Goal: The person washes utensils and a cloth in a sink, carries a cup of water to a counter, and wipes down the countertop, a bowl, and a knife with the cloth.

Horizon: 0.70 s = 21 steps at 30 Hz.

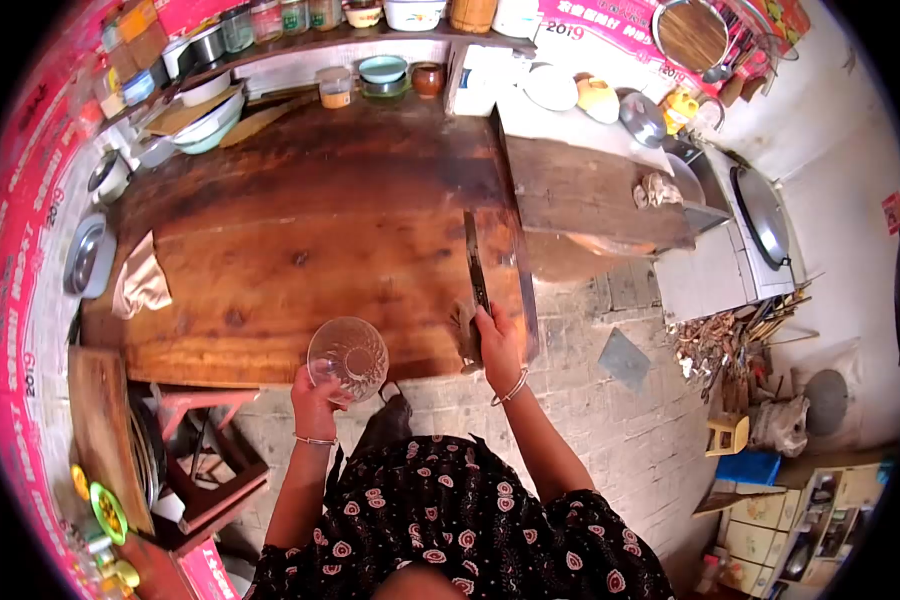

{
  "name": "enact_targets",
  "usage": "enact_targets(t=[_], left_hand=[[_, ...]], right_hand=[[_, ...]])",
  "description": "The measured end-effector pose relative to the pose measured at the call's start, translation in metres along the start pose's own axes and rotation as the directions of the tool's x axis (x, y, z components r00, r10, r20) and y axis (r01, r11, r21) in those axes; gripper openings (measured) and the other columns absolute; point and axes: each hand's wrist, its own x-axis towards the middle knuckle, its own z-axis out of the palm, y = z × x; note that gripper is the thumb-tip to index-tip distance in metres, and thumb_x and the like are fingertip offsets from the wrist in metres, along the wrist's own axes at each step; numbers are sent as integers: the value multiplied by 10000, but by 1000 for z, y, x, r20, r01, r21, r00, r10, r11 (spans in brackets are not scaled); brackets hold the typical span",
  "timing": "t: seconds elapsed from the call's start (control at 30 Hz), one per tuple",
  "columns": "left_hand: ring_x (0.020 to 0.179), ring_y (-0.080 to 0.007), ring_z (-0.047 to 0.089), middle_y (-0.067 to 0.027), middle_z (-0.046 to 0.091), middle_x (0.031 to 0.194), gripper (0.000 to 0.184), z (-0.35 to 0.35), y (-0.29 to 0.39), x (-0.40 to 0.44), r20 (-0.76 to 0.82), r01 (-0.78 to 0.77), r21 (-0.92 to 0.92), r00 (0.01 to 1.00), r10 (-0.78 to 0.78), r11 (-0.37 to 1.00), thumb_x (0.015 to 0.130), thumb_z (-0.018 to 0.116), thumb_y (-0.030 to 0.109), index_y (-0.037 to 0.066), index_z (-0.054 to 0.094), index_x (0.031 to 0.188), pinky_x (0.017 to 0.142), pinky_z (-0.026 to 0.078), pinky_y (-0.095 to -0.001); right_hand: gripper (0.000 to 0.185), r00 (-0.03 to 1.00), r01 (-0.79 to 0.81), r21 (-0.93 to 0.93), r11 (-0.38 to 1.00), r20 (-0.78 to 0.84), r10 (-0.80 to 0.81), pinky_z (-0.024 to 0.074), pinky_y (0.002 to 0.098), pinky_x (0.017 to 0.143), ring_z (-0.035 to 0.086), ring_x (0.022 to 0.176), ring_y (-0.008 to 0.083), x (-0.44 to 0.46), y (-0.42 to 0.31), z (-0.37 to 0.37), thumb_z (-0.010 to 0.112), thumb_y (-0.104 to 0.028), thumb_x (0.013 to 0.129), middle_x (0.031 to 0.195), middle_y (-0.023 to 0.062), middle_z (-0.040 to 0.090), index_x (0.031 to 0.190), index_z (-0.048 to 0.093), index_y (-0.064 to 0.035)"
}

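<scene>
In my left hand (320,392) is a clear glass bowl (348,352) with a ribbed pattern, held by its near side above the front edge of the wooden table (270,290). It is tilted so its inside shows, and nothing is visible in it. My right hand (500,345) is closed round the black handle of a long narrow knife (476,265), whose dark blade points away from me over the table's right part. A small grey-brown patch (466,330) lies beside that hand; I cannot make out what it is.
A beige cloth (142,280) lies at the table's left, near a grey-blue basin (90,256). Bowls and jars line the back, with a teal bowl (383,69) among them. To the right stand a stove with a large lidded wok (760,215) and a firewood heap (720,345).
</scene>
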Motion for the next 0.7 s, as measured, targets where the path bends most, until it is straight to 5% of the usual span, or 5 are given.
enact_targets(t=[0.1, 0.13, 0.23, 0.3, 0.7], left_hand=[[536, -172, 594, -38, 565, 777, 324, 16, 34, 56, 40, -13, -8, 999, 13, 1000, 725, 546, 15, 89, 501, 1037, 385, 430, -243], [531, -163, 585, -40, 563, 773, 325, 23, 45, 69, 3, 11, -16, 1000, -11, 1000, 718, 551, 12, 78, 500, 1032, 381, 429, -243], [521, -155, 574, -33, 560, 769, 324, 34, 63, 122, 40, -20, 11, 999, 19, 1000, 714, 557, 17, 77, 500, 1027, 382, 428, -239], [545, -137, 576, -23, 561, 772, 311, 42, 72, 155, 80, -39, 13, 996, 38, 999, 717, 562, 38, 91, 508, 1018, 389, 429, -231], [544, -158, 561, -67, 573, 765, 309, 130, 163, 312, 68, -118, 46, 991, 114, 992, 713, 570, 16, 37, 508, 1014, 383, 431, -242]], right_hand=[[190, 982, 179, -171, 969, -25, -186, 403, 281, 488, 468, 548, 91, 55, 13, 25, 511, -210, 873, 621, 42, 513, 859, 533, -21], [187, 979, 189, -207, 960, -30, -200, 423, 353, 502, 532, 543, 187, 69, 17, 29, 523, -216, 861, 615, 113, 546, 868, 526, -29], [165, 962, 197, -461, 865, -78, -261, 413, 344, 534, 550, 594, 226, 103, 41, 47, 524, -198, 861, 651, 132, 551, 856, 529, -33], [205, 980, 139, -538, 831, -47, -194, 413, 435, 529, 563, 629, 376, 120, 37, 57, 537, -242, 844, 657, 210, 548, 854, 495, -42], [148, 987, 116, -805, 582, 30, -156, 466, 449, 622, 544, 804, 335, 239, 91, 94, 545, -210, 816, 861, 154, 547, 835, 488, -75]])
